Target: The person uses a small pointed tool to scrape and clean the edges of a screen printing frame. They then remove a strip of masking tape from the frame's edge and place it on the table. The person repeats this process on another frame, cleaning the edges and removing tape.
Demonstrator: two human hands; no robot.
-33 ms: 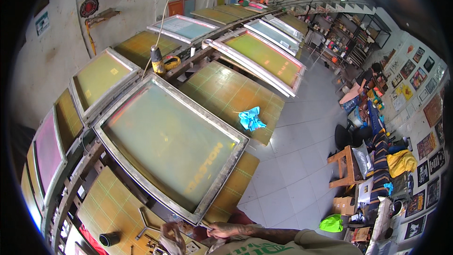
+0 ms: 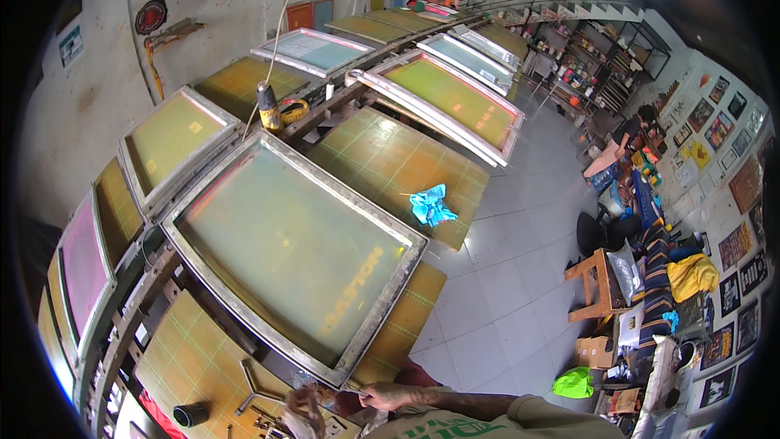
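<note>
Metal-framed green printing screen [image 2: 296,248] lies on the yellow gridded counter [image 2: 195,362]; the right hand [image 2: 388,396] grips its near corner, the left hand [image 2: 306,413] (blurred) cannot be judged.

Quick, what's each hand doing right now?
Left hand: blurred, low by the screen frame, grip cannot be told.
Right hand: closed at the frame's near corner; contents unclear.

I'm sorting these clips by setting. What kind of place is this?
Most likely a screen-printing workshop: a large framed mesh screen is hinged over long yellow-green gridded printing tables, more such screens line the row, and printed posters cover the wall.
</note>
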